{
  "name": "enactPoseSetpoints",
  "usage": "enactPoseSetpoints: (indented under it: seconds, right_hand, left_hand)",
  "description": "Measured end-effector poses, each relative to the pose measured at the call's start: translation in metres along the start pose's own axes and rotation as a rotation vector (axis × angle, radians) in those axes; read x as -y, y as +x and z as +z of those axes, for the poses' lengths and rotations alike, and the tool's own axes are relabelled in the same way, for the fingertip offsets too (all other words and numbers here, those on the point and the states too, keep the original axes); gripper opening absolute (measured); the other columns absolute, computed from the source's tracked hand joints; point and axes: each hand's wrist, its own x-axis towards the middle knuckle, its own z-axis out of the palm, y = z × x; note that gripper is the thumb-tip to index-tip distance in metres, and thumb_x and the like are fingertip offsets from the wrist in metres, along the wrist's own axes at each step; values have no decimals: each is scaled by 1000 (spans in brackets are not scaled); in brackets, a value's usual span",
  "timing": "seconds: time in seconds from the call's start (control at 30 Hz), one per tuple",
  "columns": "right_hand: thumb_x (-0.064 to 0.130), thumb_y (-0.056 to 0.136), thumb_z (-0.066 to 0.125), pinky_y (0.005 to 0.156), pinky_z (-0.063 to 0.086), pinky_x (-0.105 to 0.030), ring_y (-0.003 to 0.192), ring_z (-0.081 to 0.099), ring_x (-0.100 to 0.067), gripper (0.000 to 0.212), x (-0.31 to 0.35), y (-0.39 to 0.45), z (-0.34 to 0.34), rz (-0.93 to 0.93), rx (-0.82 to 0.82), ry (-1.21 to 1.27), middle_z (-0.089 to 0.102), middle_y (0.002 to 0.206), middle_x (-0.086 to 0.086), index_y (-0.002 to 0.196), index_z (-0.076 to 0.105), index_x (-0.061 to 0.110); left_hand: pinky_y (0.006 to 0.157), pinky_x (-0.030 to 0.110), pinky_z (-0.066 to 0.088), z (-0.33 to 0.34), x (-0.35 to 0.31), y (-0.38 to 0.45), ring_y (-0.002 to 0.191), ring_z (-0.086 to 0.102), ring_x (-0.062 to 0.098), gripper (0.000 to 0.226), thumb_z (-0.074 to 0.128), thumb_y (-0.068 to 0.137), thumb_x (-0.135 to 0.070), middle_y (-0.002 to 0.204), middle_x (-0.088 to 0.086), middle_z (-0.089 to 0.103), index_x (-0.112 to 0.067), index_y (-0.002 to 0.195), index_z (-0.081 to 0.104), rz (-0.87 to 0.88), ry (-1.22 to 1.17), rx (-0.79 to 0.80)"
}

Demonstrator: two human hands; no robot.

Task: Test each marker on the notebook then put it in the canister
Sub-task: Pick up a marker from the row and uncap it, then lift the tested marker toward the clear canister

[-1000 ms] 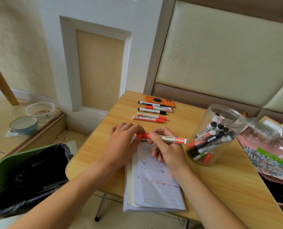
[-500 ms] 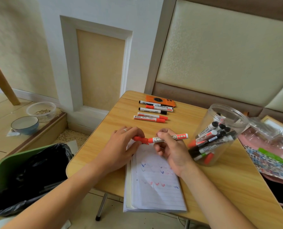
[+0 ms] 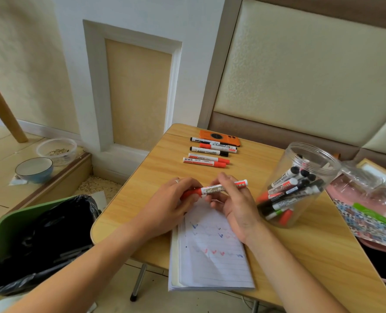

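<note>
My left hand (image 3: 176, 199) pinches the red cap (image 3: 191, 192), my right hand (image 3: 230, 199) pinches the whiteboard marker (image 3: 219, 188); a jerky pull could streak ink across the notebook (image 3: 212, 263).

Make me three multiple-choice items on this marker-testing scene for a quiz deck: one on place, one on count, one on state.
1. Where is the canister?
A. right of the notebook
B. on the floor
C. on the phone

2. How many markers lie in the row by the phone?
A. two
B. five
C. nine

3. The held marker's red cap is:
A. missing
B. on the notebook
C. on, gripped by the left hand

Key: 1 A, it stands right of the pages; 2 B, five lie there; 3 C, both hands hold it, right hand on the barrel.
</note>
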Motion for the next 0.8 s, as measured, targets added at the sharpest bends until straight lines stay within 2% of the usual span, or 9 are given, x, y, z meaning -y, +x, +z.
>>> enactPoseSetpoints:
  seconds: [0.07, 0.17, 0.23, 0.3, 0.4, 0.5, 0.57, 0.7, 0.8]
  right_hand:
    - [31, 96, 68, 53, 51, -23, 64, 64, -18, 22, 1, 2, -3, 1, -116, 51, 68, 78, -4, 97, 60, 10]
    - [15, 97, 69, 52, 53, -21, 60, 65, -16, 9, -2, 5, -6, -11, -206, 62, 66, 70, -3, 95, 60, 11]
    - [11, 99, 66, 55, 55, -22, 62, 68, -16, 6, -8, 5, -4, -42, -187, -87, 66, 72, -5, 95, 62, 9]
    - [14, 101, 64, 59, 56, -28, 65, 69, -19, 11, -14, 6, -2, -88, -152, -303, 66, 75, -6, 93, 65, 7]
    - [21, 103, 61, 65, 58, -39, 67, 69, -23, 20, -18, 5, 1, -120, -151, -494, 70, 73, -7, 89, 71, 9]
    - [24, 102, 60, 62, 57, -35, 61, 67, -19, 22, -18, 2, 3, -108, -183, -564, 71, 68, -9, 86, 70, 12]
    - [24, 102, 60, 59, 54, -32, 56, 64, -16, 24, -18, 1, 5, -116, -191, -615, 70, 65, -13, 86, 67, 8]
    - [26, 102, 59, 55, 52, -29, 54, 63, -15, 27, -20, 2, 7, -116, -198, -642, 70, 64, -13, 85, 63, 6]
    - [26, 103, 59, 53, 50, -26, 52, 62, -13, 28, -20, 3, 8, -110, -200, -653, 70, 64, -13, 84, 62, 6]
  left_hand:
    - [70, 19, 39, -2, 3, 0, 87, 52, 4, 14, 57, 99, -23, 94, -17, 61, -28, 112, 61, -20, 1, -15]
    - [68, 22, 41, -6, 7, 0, 83, 52, 6, 10, 56, 97, -23, 90, -18, 61, -28, 105, 61, -45, -20, -76]
    - [67, 22, 39, -7, 5, 0, 81, 52, 8, 8, 54, 97, -24, 88, -16, 60, -26, 103, 60, -42, -39, -103]
    - [66, 17, 37, -6, 1, 1, 80, 53, 10, 6, 60, 98, -26, 88, -13, 59, -23, 103, 60, -22, -64, -98]
    - [69, 12, 40, -2, 0, 2, 84, 58, 6, 24, 74, 90, -33, 95, -12, 63, -27, 112, 67, -24, -84, -69]
    - [73, 14, 46, 0, 4, 2, 89, 63, 6, 33, 80, 84, -35, 96, -14, 70, -35, 116, 73, -100, -104, -63]
    - [74, 15, 50, 1, 5, 3, 89, 66, 3, 29, 80, 83, -33, 94, -16, 74, -34, 112, 75, -145, -152, -70]
    - [73, 23, 53, 1, 5, 3, 85, 68, 8, 21, 78, 86, -31, 90, -12, 76, -32, 107, 76, -147, -179, -64]
    - [70, 20, 51, 1, 7, 4, 85, 67, 7, 17, 77, 87, -29, 89, -14, 75, -31, 104, 76, -151, -168, -67]
